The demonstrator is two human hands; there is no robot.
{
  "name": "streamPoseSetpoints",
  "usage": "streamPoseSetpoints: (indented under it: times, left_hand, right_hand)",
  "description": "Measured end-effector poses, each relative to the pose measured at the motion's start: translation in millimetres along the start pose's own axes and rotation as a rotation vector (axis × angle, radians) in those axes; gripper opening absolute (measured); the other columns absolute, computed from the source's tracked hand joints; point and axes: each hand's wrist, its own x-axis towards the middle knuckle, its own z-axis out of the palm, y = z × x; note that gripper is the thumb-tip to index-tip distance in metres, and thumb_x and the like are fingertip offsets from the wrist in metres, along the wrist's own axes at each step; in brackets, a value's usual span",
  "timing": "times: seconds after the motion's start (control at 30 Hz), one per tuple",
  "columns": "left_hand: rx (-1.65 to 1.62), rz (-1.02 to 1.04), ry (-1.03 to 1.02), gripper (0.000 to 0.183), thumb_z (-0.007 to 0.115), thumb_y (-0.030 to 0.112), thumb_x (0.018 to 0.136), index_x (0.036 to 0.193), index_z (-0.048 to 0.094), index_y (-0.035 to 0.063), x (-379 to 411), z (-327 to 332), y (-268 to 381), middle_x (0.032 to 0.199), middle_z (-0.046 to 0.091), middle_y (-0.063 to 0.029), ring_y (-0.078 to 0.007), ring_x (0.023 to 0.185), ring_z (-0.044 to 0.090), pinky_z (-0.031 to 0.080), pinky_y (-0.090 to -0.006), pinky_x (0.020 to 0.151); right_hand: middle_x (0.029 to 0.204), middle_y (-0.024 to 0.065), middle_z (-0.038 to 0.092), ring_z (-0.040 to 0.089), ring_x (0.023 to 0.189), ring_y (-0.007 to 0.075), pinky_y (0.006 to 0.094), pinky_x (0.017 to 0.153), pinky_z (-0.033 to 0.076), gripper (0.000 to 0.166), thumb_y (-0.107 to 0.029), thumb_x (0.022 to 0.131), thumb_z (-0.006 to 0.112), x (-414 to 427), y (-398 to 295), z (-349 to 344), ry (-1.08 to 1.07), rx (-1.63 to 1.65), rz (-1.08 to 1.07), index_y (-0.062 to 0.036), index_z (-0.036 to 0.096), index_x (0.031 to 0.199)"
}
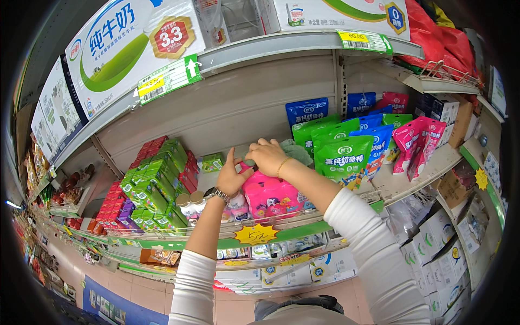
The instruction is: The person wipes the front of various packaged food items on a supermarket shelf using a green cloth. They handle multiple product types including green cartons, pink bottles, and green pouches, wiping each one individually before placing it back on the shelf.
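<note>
My left hand [231, 174] is at the left rear corner of a pink multipack of drink bottles [268, 197], with its thumb and fingers apart and touching the pack's edge. My right hand [266, 156] reaches over the pack's back, its fingers curled down on a grey-green cloth [296, 152] that spreads out to the right behind the pack. Small capped bottles [197, 203] stand left of the pack, partly behind my left wrist. Green pouches [345, 160] stand upright just right of my right forearm.
Stacked green drink cartons [150, 193] and red cartons [111, 207] fill the shelf's left part. Pink pouches [418, 142] stand farther right. A low wire rail and green price strip [284, 235] edge the shelf. Large milk cartons [122, 44] sit on the shelf above.
</note>
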Motion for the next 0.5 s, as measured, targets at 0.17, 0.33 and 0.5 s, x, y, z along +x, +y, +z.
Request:
streamPoseSetpoints:
  times: [0.17, 0.33, 0.5]
  left_hand:
    - [0.046, 0.002, 0.044, 0.089, 0.073, 0.023, 0.075, 0.142, 0.022, -0.0045, -3, -1, -11, 0.125, 0.058, -0.0133, -0.0257, 0.117, 0.053, 0.038, -0.0329, 0.100]
    - [0.052, -0.008, -0.001, 0.087, 0.074, 0.023, 0.074, 0.141, 0.025, -0.0032, -2, -2, 3, 0.124, 0.059, -0.0128, -0.0257, 0.117, 0.053, 0.038, -0.0334, 0.100]
    - [-0.102, 0.036, 0.031, 0.093, 0.077, 0.022, 0.071, 0.142, 0.021, -0.0021, 1, 4, -10, 0.129, 0.051, -0.0214, -0.0332, 0.117, 0.052, 0.040, -0.0372, 0.099]
  right_hand:
    - [0.112, 0.0060, 0.063, 0.057, 0.108, 0.0275, 0.0461, 0.082, 0.049, 0.022, -0.015, 0.083, 0.056, -6, 28, -23, -0.167, -0.156, 0.099, -0.0139, 0.069, 0.101]
    - [0.117, 0.0118, 0.058, 0.053, 0.111, 0.0333, 0.0493, 0.084, 0.047, 0.024, -0.014, 0.082, 0.057, -20, 40, -44, -0.286, -0.205, 0.394, -0.0100, 0.068, 0.102]
    - [0.110, 0.0091, 0.060, 0.055, 0.105, 0.0304, 0.0473, 0.083, 0.047, 0.022, -0.013, 0.079, 0.060, -4, 20, -7, -0.041, -0.064, 0.169, -0.0131, 0.068, 0.098]
